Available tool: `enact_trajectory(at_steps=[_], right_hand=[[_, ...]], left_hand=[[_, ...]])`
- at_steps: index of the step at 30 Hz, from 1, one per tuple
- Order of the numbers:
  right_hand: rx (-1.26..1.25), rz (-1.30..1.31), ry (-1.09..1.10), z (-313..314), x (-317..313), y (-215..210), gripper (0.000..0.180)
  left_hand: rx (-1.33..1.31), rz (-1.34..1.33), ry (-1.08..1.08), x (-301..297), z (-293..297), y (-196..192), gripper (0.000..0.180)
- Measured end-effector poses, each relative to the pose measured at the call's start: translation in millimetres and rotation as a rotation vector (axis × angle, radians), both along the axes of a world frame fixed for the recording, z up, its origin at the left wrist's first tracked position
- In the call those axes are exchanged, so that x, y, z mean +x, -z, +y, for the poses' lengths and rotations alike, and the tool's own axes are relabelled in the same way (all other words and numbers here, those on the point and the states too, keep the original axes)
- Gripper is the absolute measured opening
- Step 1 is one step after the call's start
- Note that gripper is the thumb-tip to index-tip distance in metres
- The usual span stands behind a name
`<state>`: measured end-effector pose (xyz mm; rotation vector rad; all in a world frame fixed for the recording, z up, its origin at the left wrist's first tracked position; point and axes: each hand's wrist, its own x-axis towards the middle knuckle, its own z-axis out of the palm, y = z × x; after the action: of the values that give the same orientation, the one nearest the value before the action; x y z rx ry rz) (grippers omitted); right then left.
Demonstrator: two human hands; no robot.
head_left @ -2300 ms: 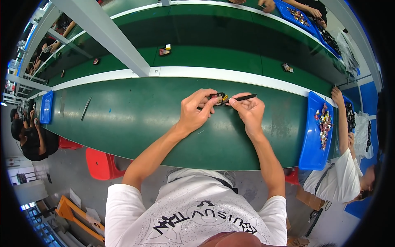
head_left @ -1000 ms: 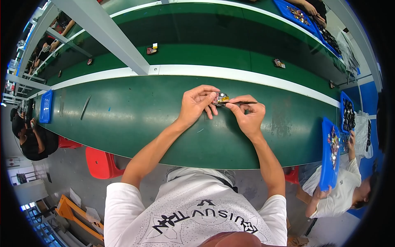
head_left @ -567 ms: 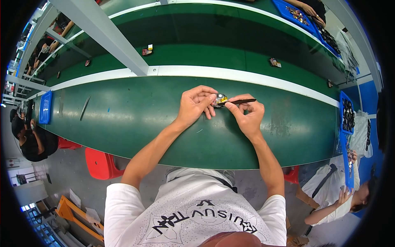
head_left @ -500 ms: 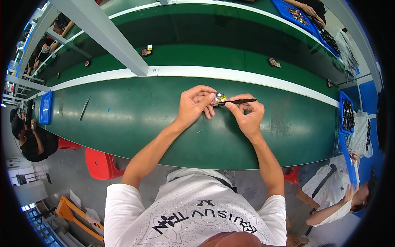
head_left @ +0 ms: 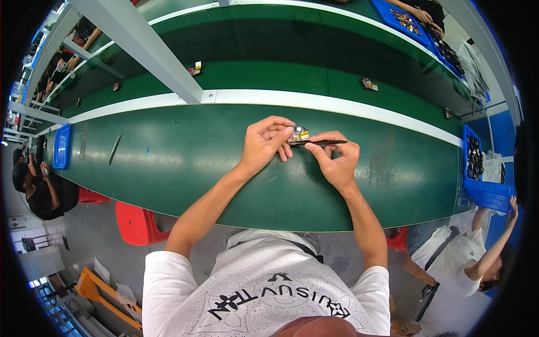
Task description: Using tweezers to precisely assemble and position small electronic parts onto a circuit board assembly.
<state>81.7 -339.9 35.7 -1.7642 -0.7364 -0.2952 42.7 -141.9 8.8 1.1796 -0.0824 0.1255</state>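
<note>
Small dark-and-yellow assembly over middle of green table, far side; left hand pinches it between thumb and fingers; right hand grasps slim black tool at its near edge; metal strip lies left; co-worker, right, holds blue tray.

one dark slim tool, one small device, one silvery rod, five small parts on the green belt.

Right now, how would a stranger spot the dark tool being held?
Find the green bench, then the right hand above its middle. It pinches the dark tool, reaching to the small device in the left hand. Unlike the thin silvery tool lying further left, this one is black and held.
</note>
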Motion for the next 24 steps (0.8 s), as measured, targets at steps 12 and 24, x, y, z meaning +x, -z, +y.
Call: enact_trajectory(at_steps=[12,24], right_hand=[[-0.097,-0.246,-0.018,-0.6,-0.8,-3.5,0.013],[-0.080,-0.279,-0.010,2.3,-2.5,-6.4,0.014]], left_hand=[[0.001,0.014,0.013,1.1,-0.9,0.5,0.022],[0.039,0.018,0.042,1.0,-1.8,-2.3,0.029]])
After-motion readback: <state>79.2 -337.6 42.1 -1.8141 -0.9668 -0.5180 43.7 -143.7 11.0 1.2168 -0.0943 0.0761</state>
